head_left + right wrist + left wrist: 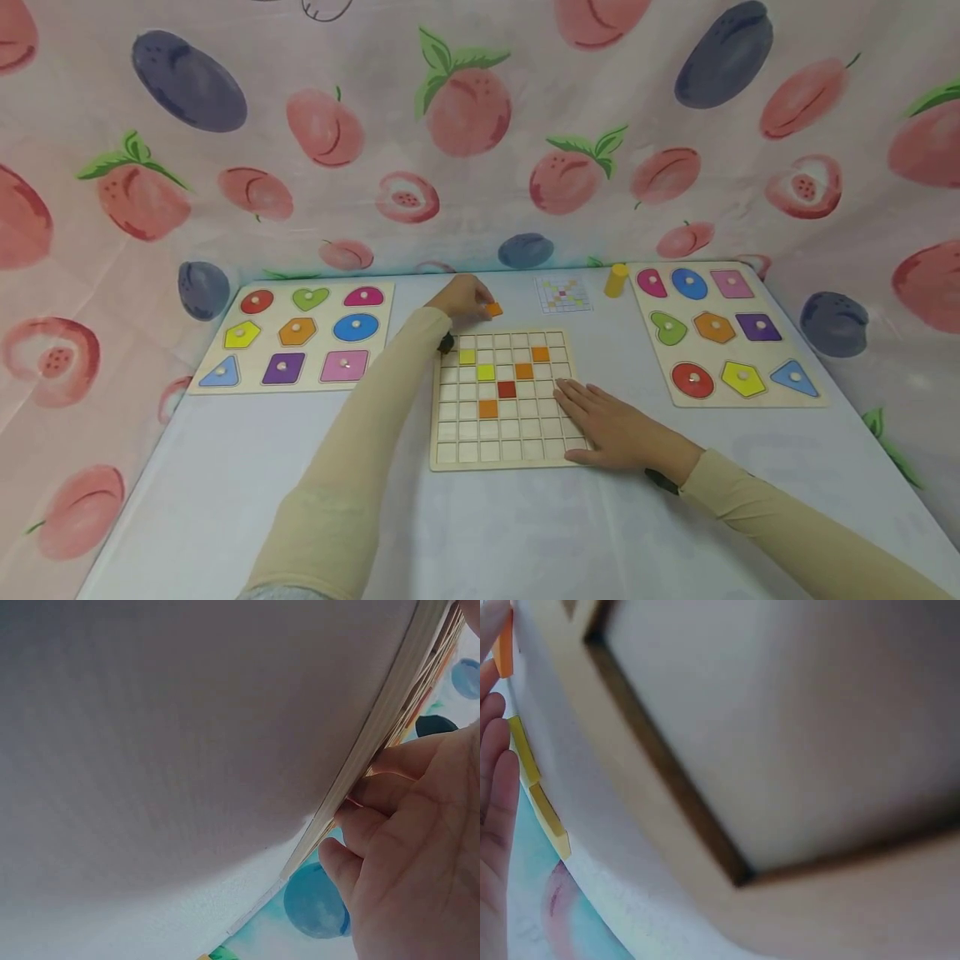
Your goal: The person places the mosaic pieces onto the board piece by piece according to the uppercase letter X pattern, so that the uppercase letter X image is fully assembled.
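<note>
My left hand [462, 297] pinches a small orange square tile [492, 309] just beyond the far edge of a wooden grid board [501, 466]. In the left wrist view that orange tile [505, 652] is at the fingertips, and two yellow tiles [549, 823] lie beside the fingers; the hand hides these in the head view. Yellow tiles [486, 372], a red tile [507, 389] and orange tiles [523, 371] sit in the board's cells, forming diagonals. My right hand [611, 423] rests with fingers extended on the board's right edge.
A printed pattern card [564, 295] lies behind the board, with a yellow cylinder [617, 281] standing to its right. Shape puzzle boards flank the grid, one at the left [255, 384] and one at the right [750, 400]. A fruit-print cloth [480, 192] hangs behind the table.
</note>
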A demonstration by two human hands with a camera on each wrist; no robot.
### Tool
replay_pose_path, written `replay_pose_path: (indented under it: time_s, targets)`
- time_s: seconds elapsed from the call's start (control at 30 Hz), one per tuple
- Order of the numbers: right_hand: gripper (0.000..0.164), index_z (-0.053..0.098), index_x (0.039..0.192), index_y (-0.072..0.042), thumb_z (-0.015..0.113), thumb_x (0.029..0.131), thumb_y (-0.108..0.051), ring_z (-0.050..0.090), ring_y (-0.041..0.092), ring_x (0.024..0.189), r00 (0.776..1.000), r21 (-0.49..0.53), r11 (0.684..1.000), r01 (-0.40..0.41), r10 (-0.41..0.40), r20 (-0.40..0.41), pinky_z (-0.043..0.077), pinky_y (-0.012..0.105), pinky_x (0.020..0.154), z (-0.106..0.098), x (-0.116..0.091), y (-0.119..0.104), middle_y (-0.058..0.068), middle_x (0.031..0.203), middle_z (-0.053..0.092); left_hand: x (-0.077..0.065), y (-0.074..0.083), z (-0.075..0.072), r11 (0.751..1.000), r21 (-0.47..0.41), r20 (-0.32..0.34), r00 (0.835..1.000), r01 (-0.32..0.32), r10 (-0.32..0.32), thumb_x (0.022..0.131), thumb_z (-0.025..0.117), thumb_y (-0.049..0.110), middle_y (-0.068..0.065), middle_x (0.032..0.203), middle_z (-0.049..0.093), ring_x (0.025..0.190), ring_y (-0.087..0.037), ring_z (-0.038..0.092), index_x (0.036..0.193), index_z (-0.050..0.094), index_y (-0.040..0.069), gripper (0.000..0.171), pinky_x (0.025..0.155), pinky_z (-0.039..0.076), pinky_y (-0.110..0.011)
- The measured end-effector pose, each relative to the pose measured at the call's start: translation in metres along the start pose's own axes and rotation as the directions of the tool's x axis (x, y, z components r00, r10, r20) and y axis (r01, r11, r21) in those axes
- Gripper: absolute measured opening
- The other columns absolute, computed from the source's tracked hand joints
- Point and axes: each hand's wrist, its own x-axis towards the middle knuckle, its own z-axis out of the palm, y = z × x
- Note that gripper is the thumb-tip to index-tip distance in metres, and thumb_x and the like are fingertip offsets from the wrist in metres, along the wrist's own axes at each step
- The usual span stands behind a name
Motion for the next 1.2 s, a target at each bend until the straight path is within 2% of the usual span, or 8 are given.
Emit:
replay_pose_path:
  time_s: [0.2,0.5,0.7,0.97,1.2]
  targets:
    - [0.087,0.023,0.148,-0.002,0.048,0.088,-0.06,0.022,0.03,0.144,1.0,0.0,1.0,0.0,0.0,-0.004,0.025,0.046,0.115,0.0,0.0,0.0,0.015,0.155,0.023,-0.006,0.001,-0.001,1.0,-0.028,0.016,1.0,0.006,-0.005,0.084,0.07,0.009,-0.008,0.117,0.065,0.11,-0.022,0.059,0.107,0.071,0.009,0.023,0.095,0.048,-0.034]
    - [0.087,0.023,0.148,-0.001,0.049,0.088,-0.059,0.022,0.031,0.144,1.0,0.013,1.0,-0.003,0.003,-0.003,0.025,0.047,0.115,-0.002,0.0,-0.002,0.016,0.155,0.023,-0.011,-0.006,-0.009,0.998,0.041,0.051,0.998,-0.049,0.047,0.085,0.067,0.005,-0.011,0.115,0.067,0.106,-0.023,0.062,0.108,0.07,0.005,0.023,0.094,0.05,-0.034]
    - [0.086,0.024,0.148,-0.001,0.049,0.089,-0.058,0.023,0.031,0.143,1.0,0.012,1.0,-0.002,0.002,-0.003,0.025,0.047,0.114,-0.004,0.0,-0.004,0.016,0.155,0.024,-0.014,-0.008,-0.01,0.998,0.051,0.051,0.998,-0.047,0.045,0.082,0.071,0.007,-0.011,0.116,0.066,0.106,-0.022,0.061,0.11,0.069,0.005,0.028,0.093,0.049,-0.032]
    - [0.086,0.024,0.147,0.0,0.049,0.089,-0.058,0.024,0.031,0.143,1.0,0.009,1.0,0.001,-0.001,-0.005,0.026,0.047,0.114,-0.005,0.0,-0.004,0.016,0.155,0.024,-0.012,-0.006,-0.007,0.994,0.069,0.044,0.995,-0.088,0.085,0.082,0.071,0.007,-0.011,0.113,0.067,0.103,-0.023,0.06,0.107,0.07,0.005,0.025,0.092,0.049,-0.033]
    - [0.087,0.023,0.148,-0.001,0.049,0.088,-0.059,0.023,0.031,0.144,1.0,0.012,1.0,-0.007,0.007,0.003,0.025,0.047,0.115,-0.004,0.0,-0.003,0.016,0.155,0.023,-0.016,-0.01,-0.011,0.992,0.106,0.029,0.997,-0.07,0.067,0.079,0.074,0.012,-0.011,0.105,0.069,0.097,-0.022,0.061,0.102,0.072,0.004,0.024,0.089,0.05,-0.033]
